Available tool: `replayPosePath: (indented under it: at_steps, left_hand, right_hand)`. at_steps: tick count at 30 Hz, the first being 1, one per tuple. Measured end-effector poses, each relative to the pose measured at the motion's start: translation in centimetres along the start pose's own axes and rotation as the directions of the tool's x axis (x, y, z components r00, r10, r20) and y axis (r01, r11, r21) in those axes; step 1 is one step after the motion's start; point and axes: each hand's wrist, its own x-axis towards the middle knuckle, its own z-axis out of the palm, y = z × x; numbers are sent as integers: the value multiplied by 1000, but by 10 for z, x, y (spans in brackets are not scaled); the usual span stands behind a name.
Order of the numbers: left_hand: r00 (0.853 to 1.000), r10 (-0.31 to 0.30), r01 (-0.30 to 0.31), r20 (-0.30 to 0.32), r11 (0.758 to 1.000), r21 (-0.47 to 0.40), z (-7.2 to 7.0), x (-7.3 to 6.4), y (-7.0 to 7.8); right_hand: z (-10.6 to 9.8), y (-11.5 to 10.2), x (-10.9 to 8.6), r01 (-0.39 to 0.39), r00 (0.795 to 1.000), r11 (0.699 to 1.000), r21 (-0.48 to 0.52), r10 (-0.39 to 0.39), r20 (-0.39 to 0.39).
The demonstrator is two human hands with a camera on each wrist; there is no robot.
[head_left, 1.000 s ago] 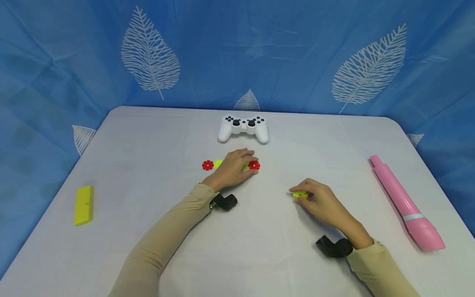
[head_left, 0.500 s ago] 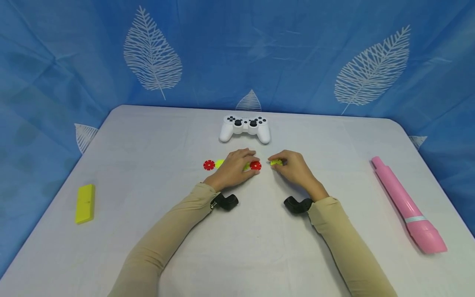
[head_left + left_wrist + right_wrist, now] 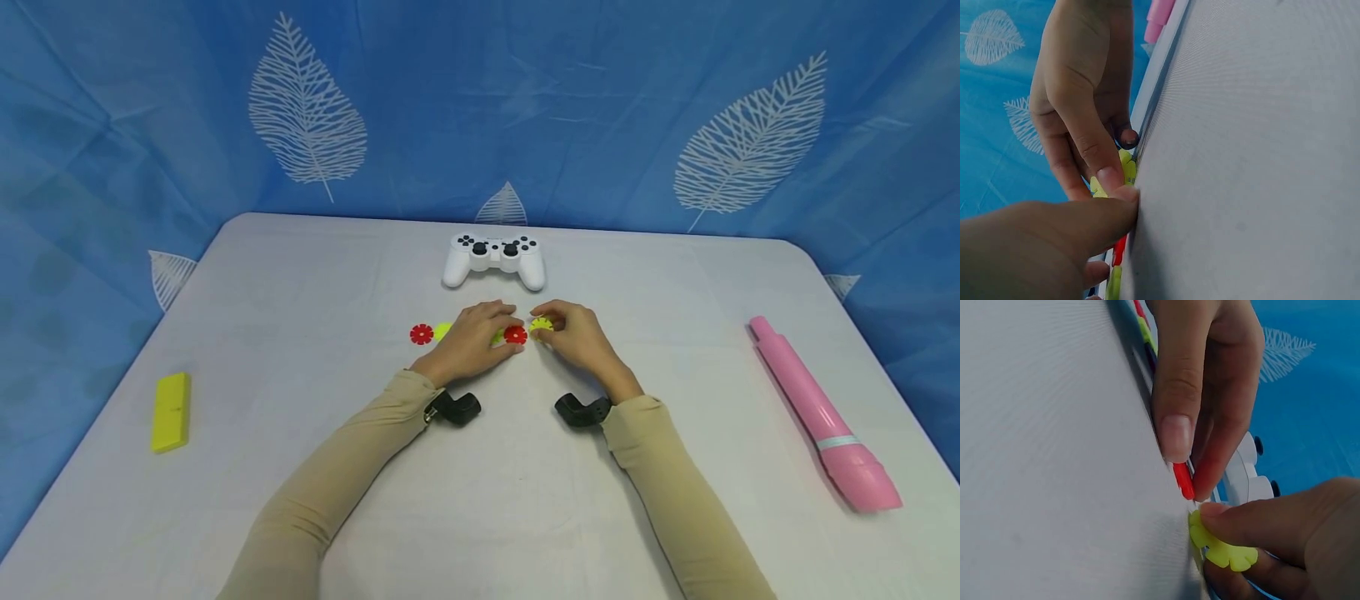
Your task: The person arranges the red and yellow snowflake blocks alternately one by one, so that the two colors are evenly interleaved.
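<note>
A row of notched plastic snowflake discs lies on the white table, with a red disc (image 3: 422,334) at its left end and a yellow-green disc (image 3: 442,331) beside it. My left hand (image 3: 472,340) covers the row's middle. Its thumb and fingers pinch the right-end red disc (image 3: 515,335), whose edge shows as a red strip (image 3: 1184,481) in the right wrist view. Just to the right, my right hand (image 3: 579,337) pinches a yellow disc (image 3: 541,325) between thumb and fingers, tilted up in the right wrist view. Whether the yellow and red discs touch, I cannot tell.
Behind the hands lies a white game controller (image 3: 531,268). A yellow rectangular block (image 3: 171,412) is at the left of the table (image 3: 480,517), and a long pink tapered object (image 3: 806,396) at the right. A blue leaf-patterned curtain (image 3: 585,108) hangs behind.
My right hand has brought the yellow disc leftward and away from me, up beside the right-end red disc, and the disc now shows more of its face. My left hand has stayed put.
</note>
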Motion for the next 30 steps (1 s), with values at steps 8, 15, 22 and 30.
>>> replayPosePath:
  at_steps: [8, 15, 22, 30]
  left_hand:
    - [1000, 9, -9, -9, 1000, -1, 0, -1, 0]
    - [1000, 8, -8, -7, 1000, 1, 0, -1, 1]
    - [1000, 9, -9, -10, 1000, 0, 0, -1, 1]
    - [1000, 3, -3, -3, 1000, -5, 0, 0, 3]
  right_hand:
    - [3, 1, -3, 30, 997, 997, -77, -35, -65]
    - [4, 3, -4, 54, 995, 995, -84, -60, -74]
    - [8, 3, -3, 66, 995, 992, -112, -75, -73]
    - [8, 0, -6, 65, 994, 987, -145, -77, -81]
